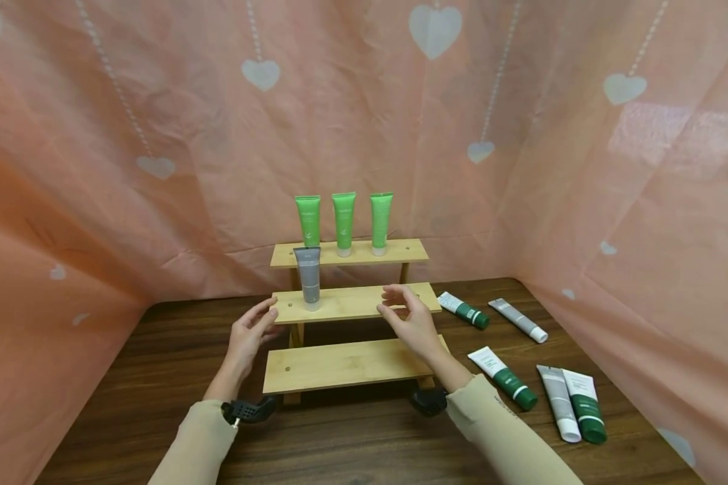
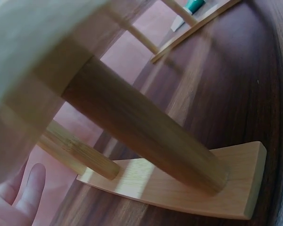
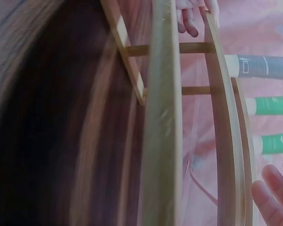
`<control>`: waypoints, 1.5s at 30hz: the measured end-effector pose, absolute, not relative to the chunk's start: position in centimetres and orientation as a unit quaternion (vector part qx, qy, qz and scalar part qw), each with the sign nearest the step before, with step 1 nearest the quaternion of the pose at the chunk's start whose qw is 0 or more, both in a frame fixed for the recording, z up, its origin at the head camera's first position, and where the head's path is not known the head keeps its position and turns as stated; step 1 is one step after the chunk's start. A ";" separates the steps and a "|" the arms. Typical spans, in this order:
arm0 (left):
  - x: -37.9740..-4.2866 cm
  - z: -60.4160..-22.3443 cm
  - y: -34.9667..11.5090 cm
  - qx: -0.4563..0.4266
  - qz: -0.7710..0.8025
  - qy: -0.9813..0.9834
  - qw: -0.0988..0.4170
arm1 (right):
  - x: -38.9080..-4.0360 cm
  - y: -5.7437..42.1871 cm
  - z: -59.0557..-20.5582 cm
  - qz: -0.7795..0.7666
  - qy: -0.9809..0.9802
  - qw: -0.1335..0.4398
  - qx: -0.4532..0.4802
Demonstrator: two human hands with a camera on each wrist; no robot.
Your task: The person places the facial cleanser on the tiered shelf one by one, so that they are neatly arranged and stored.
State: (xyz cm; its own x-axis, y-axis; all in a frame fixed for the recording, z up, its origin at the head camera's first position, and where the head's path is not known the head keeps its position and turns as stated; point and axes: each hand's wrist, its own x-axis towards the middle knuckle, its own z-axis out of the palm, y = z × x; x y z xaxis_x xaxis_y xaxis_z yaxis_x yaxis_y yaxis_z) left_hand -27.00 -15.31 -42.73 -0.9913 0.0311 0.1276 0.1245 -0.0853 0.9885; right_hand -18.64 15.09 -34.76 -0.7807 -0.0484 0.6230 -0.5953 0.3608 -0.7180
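A grey tube (image 1: 309, 275) stands cap-down near the left end of the middle board (image 1: 354, 303) of a three-step wooden rack. My left hand (image 1: 250, 333) is beside that board's left end, fingers loosely bent and holding nothing; whether it touches the wood I cannot tell. Over the board's right part hovers my right hand (image 1: 414, 325), its fingers relaxed and apart with nothing between them. On the top board (image 1: 400, 250), three green tubes (image 1: 344, 222) stand upright in a row. The right wrist view also shows the grey tube (image 3: 264, 67) beyond the boards.
To the right of the rack, white-and-green tubes (image 1: 503, 378) and grey tubes (image 1: 518, 320) lie on the dark wooden table (image 1: 340, 444). The rack's bottom board (image 1: 346, 365) is in front. Pink curtain (image 1: 364, 121) with heart prints encloses the back and sides.
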 end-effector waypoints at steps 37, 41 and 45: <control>-27.1 -42.9 -15.2 -0.077 -0.727 -0.682 0.024 | -11.8 28.7 -41.5 0.397 -0.861 0.298 0.109; -27.0 -42.8 -15.2 -0.073 -0.726 -0.683 0.030 | -11.0 30.0 -41.5 0.382 -0.872 0.292 0.094; -27.0 -42.7 -15.3 -0.072 -0.717 -0.692 0.036 | -10.2 31.2 -41.7 0.375 -0.881 0.278 0.081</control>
State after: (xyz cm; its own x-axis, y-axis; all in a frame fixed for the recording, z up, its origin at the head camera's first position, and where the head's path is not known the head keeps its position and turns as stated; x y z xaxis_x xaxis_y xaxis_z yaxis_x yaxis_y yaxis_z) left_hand -27.04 -15.27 -42.72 -0.9871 0.0482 0.1530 0.1511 -0.0395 0.9877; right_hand -10.18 31.20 -41.65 -0.8323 0.0658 0.5504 -0.3513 0.7054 -0.6156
